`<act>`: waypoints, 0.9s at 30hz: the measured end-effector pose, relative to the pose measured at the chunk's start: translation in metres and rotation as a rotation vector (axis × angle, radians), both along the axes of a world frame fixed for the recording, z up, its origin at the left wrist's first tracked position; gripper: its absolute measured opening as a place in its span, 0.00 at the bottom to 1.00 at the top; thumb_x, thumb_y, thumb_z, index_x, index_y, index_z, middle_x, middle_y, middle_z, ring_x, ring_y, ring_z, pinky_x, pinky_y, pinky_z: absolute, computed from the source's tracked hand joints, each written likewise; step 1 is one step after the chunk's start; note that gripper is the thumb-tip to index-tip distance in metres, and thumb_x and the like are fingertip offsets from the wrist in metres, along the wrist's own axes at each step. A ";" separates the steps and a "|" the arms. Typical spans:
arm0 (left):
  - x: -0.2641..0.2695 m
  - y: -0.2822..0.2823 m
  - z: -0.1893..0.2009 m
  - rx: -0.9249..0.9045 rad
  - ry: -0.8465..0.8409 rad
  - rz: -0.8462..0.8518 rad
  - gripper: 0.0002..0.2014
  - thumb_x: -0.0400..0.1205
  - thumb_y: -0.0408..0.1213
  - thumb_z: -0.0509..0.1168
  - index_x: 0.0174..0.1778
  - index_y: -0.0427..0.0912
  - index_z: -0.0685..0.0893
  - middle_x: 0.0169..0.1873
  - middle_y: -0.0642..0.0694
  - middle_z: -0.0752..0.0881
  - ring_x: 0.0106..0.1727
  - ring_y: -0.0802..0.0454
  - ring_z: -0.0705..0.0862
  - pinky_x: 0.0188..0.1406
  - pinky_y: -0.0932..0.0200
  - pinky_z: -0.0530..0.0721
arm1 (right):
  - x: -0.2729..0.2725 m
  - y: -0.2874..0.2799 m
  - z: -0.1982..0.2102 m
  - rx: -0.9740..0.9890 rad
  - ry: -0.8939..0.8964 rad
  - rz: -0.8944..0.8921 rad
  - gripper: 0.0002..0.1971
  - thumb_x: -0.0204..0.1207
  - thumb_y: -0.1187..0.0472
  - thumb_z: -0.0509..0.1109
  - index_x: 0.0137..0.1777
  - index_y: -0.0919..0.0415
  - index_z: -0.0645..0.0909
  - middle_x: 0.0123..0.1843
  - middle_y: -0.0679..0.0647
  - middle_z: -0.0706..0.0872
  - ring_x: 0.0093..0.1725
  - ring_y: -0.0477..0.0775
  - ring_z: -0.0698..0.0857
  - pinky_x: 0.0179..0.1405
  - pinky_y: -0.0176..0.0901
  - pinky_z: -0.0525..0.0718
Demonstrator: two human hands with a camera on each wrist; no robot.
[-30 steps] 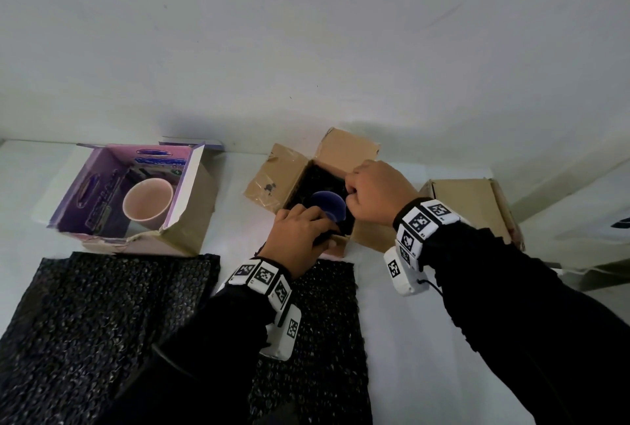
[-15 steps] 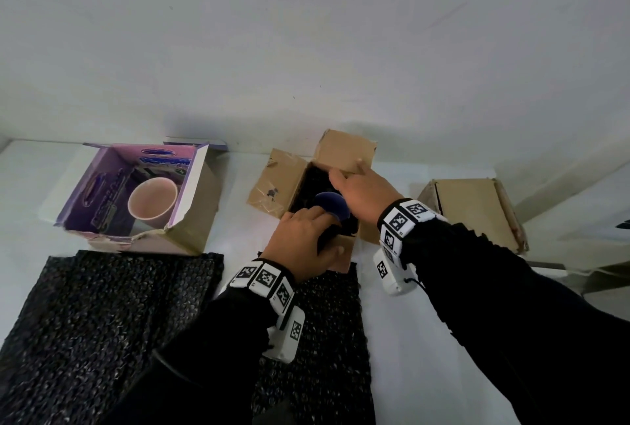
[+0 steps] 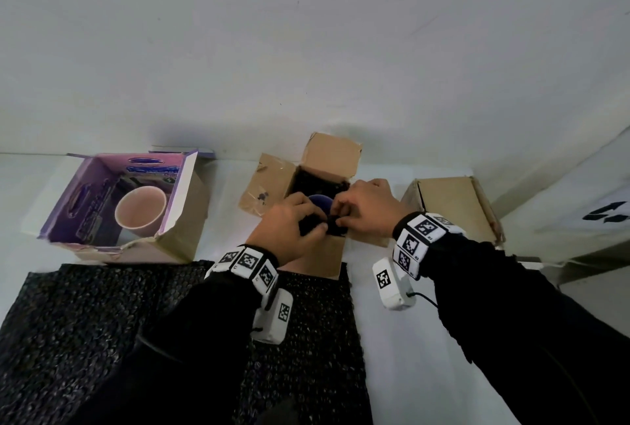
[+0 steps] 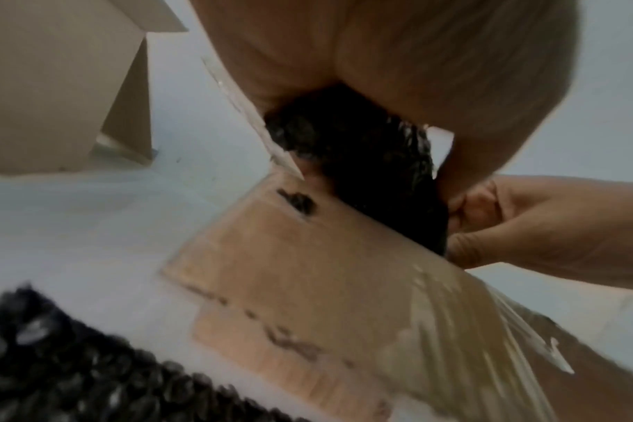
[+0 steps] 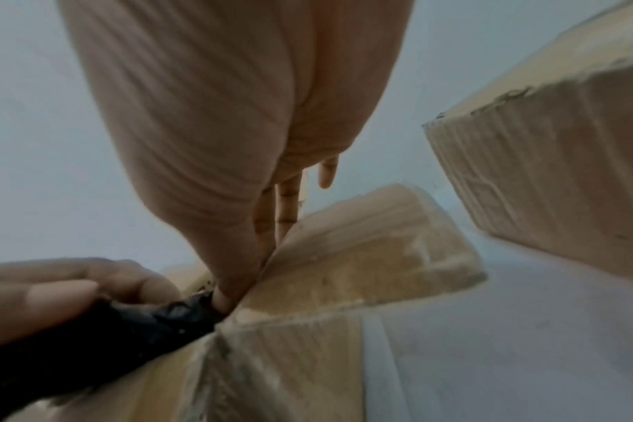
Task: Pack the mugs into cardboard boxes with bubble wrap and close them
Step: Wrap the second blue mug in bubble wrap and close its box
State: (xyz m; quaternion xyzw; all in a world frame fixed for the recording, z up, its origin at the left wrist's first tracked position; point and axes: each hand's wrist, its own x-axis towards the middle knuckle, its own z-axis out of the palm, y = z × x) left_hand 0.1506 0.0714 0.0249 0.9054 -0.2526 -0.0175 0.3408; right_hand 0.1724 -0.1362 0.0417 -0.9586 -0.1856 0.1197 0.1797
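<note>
Fingers [image 3: 308, 220] of both hands pinch black bubble wrap [image 3: 335, 239] inside one of three boxes [image 3: 269, 182].

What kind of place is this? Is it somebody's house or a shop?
Hard to say; probably a packing table against a bare wall. Cardboard boxes stand on the white table, black bubble wrap lies ready, and a pink mug sits in a purple box.
</note>
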 end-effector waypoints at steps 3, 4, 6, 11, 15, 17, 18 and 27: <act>0.006 0.004 0.008 0.143 0.075 -0.086 0.17 0.75 0.47 0.58 0.49 0.50 0.91 0.48 0.52 0.87 0.46 0.53 0.84 0.49 0.54 0.83 | -0.002 0.005 0.005 -0.155 0.018 0.046 0.08 0.76 0.48 0.70 0.53 0.38 0.85 0.47 0.38 0.85 0.63 0.45 0.74 0.72 0.60 0.53; 0.010 0.006 0.012 0.199 0.105 -0.118 0.16 0.74 0.45 0.59 0.50 0.52 0.91 0.49 0.51 0.88 0.48 0.52 0.85 0.52 0.54 0.83 | -0.001 0.007 0.008 -0.191 0.035 0.064 0.08 0.76 0.48 0.70 0.53 0.38 0.86 0.50 0.38 0.86 0.64 0.46 0.72 0.72 0.61 0.52; 0.019 0.007 0.021 0.307 0.182 -0.153 0.13 0.75 0.41 0.66 0.52 0.55 0.91 0.51 0.52 0.89 0.51 0.52 0.85 0.56 0.55 0.82 | 0.002 0.011 0.015 -0.236 0.072 0.079 0.07 0.75 0.48 0.71 0.51 0.39 0.87 0.50 0.37 0.87 0.65 0.47 0.70 0.70 0.62 0.52; 0.034 -0.004 0.030 0.501 0.152 -0.132 0.15 0.76 0.45 0.72 0.59 0.56 0.86 0.53 0.52 0.87 0.52 0.50 0.84 0.50 0.54 0.82 | 0.007 0.029 0.024 -0.424 0.000 0.084 0.07 0.71 0.48 0.72 0.39 0.49 0.85 0.40 0.46 0.85 0.55 0.52 0.73 0.60 0.59 0.58; 0.033 -0.005 0.019 0.555 0.061 -0.083 0.15 0.75 0.51 0.71 0.56 0.53 0.84 0.49 0.50 0.85 0.50 0.48 0.83 0.47 0.49 0.83 | 0.004 0.040 0.012 -0.507 -0.053 0.080 0.15 0.74 0.41 0.65 0.38 0.52 0.83 0.36 0.49 0.83 0.54 0.56 0.71 0.57 0.60 0.60; 0.030 -0.004 0.015 0.552 0.016 -0.071 0.13 0.77 0.53 0.68 0.53 0.52 0.85 0.46 0.50 0.82 0.48 0.49 0.82 0.45 0.49 0.82 | 0.003 0.039 0.007 -0.497 -0.057 0.048 0.14 0.74 0.43 0.65 0.39 0.51 0.82 0.37 0.49 0.82 0.56 0.57 0.71 0.57 0.60 0.61; 0.029 -0.002 0.015 0.524 0.004 -0.077 0.12 0.78 0.52 0.67 0.52 0.52 0.86 0.46 0.50 0.83 0.47 0.49 0.82 0.44 0.51 0.82 | 0.003 0.039 0.006 -0.477 -0.067 0.034 0.13 0.74 0.44 0.65 0.39 0.51 0.82 0.37 0.49 0.82 0.57 0.57 0.71 0.56 0.59 0.61; 0.040 0.004 0.025 0.553 0.124 -0.137 0.09 0.77 0.39 0.71 0.50 0.55 0.91 0.49 0.51 0.84 0.51 0.49 0.82 0.51 0.54 0.80 | 0.004 0.029 -0.008 -0.159 0.189 -0.073 0.06 0.66 0.50 0.67 0.42 0.38 0.82 0.49 0.48 0.78 0.59 0.56 0.67 0.50 0.53 0.62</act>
